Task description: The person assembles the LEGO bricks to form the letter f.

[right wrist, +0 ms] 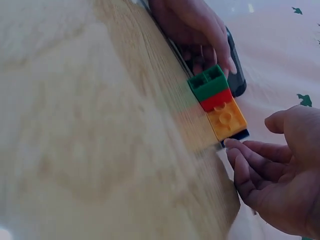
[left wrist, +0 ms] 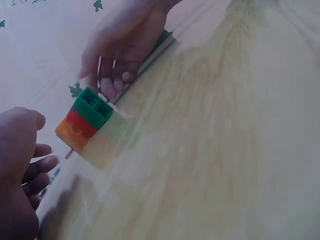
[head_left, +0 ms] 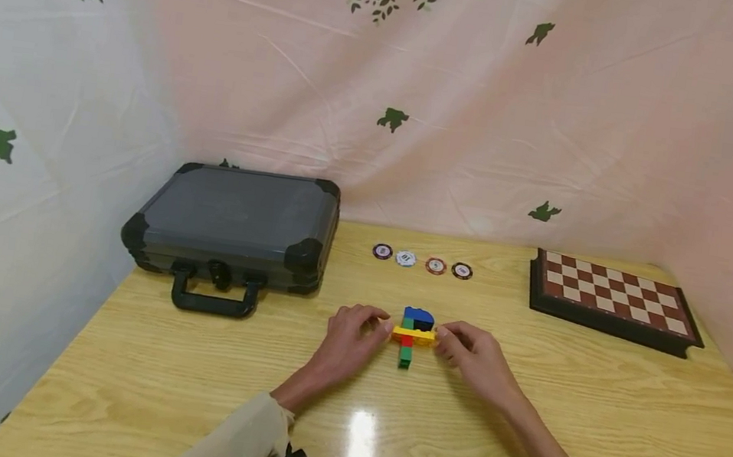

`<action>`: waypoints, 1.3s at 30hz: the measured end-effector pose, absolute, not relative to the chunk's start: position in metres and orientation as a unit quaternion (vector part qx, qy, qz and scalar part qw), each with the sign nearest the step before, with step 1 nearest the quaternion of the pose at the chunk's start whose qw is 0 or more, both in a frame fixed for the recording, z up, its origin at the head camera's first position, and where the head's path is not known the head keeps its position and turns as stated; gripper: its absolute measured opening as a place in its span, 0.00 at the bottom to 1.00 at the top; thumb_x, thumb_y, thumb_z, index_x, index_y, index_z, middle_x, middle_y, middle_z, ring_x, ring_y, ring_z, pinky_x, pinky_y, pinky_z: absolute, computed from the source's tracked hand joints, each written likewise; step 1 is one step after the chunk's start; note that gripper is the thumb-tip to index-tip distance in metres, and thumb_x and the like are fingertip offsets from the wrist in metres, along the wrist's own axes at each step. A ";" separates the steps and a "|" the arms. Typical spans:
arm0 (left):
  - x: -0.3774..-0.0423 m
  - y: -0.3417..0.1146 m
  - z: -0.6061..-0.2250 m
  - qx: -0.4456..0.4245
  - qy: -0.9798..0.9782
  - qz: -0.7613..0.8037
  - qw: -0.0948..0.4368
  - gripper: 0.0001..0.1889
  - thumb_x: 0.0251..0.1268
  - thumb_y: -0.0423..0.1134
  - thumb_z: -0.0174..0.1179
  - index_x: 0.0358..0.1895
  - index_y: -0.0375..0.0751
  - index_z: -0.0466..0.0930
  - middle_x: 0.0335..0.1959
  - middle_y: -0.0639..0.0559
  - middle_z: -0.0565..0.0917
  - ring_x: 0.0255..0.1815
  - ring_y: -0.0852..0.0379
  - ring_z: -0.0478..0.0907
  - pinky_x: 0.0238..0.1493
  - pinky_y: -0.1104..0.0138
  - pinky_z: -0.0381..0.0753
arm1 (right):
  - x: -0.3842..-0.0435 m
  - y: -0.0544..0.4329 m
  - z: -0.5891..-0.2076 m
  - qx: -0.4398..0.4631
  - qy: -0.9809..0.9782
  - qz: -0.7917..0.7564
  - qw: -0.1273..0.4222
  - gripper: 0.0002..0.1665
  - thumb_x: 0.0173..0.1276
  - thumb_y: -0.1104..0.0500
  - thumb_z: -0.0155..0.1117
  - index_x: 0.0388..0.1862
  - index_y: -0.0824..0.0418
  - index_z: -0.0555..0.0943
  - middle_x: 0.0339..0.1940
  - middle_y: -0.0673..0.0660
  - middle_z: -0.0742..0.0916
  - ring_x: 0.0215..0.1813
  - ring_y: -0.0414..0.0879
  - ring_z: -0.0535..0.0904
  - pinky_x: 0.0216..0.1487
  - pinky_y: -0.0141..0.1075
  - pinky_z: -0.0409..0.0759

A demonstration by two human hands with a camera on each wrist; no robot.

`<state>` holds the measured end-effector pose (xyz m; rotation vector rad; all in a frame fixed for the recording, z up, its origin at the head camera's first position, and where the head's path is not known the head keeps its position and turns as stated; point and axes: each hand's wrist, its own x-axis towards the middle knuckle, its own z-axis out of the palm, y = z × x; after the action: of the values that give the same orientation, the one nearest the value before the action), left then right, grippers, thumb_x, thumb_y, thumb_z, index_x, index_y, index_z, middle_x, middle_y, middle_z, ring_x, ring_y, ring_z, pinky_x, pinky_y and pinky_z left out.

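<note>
A small build of toy building bricks stands on the table between my hands. Across it lies a long yellow brick (head_left: 418, 335), with a green brick (head_left: 405, 358) and a red brick (head_left: 407, 341) on the near side and a blue brick (head_left: 421, 315) at the far side. My left hand (head_left: 354, 336) is at the yellow brick's left end; its fingers are loosely bent and stand apart from the bricks in the left wrist view. At the other end is my right hand (head_left: 479, 361), relaxed, fingertips close beside the yellow brick (right wrist: 227, 120) in the right wrist view.
A grey hard case (head_left: 236, 211) with a black handle (head_left: 213, 306) stands at the back left. Several poker chips (head_left: 406, 258) lie in a row behind the bricks. A folded chessboard (head_left: 615, 296) is at the back right, before a leaf-patterned cloth (head_left: 469, 80).
</note>
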<state>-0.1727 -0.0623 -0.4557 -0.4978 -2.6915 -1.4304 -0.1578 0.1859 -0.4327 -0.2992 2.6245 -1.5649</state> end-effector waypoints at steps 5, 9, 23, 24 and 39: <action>-0.165 -0.079 -0.445 -0.178 -0.879 -0.441 0.022 0.22 0.80 0.52 0.55 0.63 0.40 0.81 0.51 0.50 0.81 0.56 0.47 0.70 0.62 0.46 0.63 | -0.152 0.204 -0.425 -0.095 0.879 -0.468 0.005 0.24 0.85 0.50 0.52 0.59 0.68 0.82 0.43 0.57 0.88 0.45 0.50 0.83 0.44 0.38 0.81; -0.155 -0.102 -0.429 -0.216 -0.894 -0.390 0.047 0.24 0.80 0.52 0.56 0.67 0.39 0.78 0.59 0.45 0.79 0.63 0.43 0.70 0.66 0.41 0.62 | -0.141 0.224 -0.417 -0.112 0.908 -0.402 -0.018 0.27 0.85 0.47 0.50 0.66 0.66 0.78 0.56 0.62 0.86 0.57 0.57 0.81 0.55 0.51 0.80; -0.132 -0.210 -0.384 -0.268 -0.930 -0.168 0.187 0.37 0.78 0.64 0.51 0.79 0.43 0.65 0.79 0.37 0.60 0.75 0.35 0.57 0.68 0.36 0.55 | -0.105 0.290 -0.391 -0.154 0.965 -0.170 -0.127 0.56 0.73 0.38 0.65 0.87 0.47 0.44 0.85 0.66 0.50 0.83 0.66 0.40 0.64 0.76 0.41; -0.130 -0.217 -0.381 -0.263 -0.934 -0.149 0.188 0.39 0.78 0.66 0.48 0.80 0.44 0.63 0.80 0.37 0.58 0.77 0.34 0.55 0.69 0.36 0.53 | -0.103 0.294 -0.390 -0.148 0.968 -0.153 -0.136 0.58 0.71 0.36 0.66 0.87 0.47 0.44 0.85 0.65 0.49 0.83 0.65 0.38 0.66 0.76 0.39; -0.102 -0.265 -0.353 -0.202 -0.956 -0.021 0.211 0.47 0.69 0.81 0.33 0.85 0.61 0.48 0.85 0.39 0.42 0.84 0.40 0.35 0.74 0.35 0.31 | -0.080 0.331 -0.378 -0.101 0.978 -0.041 -0.178 0.69 0.60 0.21 0.63 0.87 0.47 0.42 0.85 0.67 0.42 0.83 0.62 0.27 0.69 0.72 0.29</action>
<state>-0.1021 -0.2653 -0.3525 -0.5601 -2.6580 -0.0591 -0.0797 0.3308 -0.3782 -0.3577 3.4791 -0.1458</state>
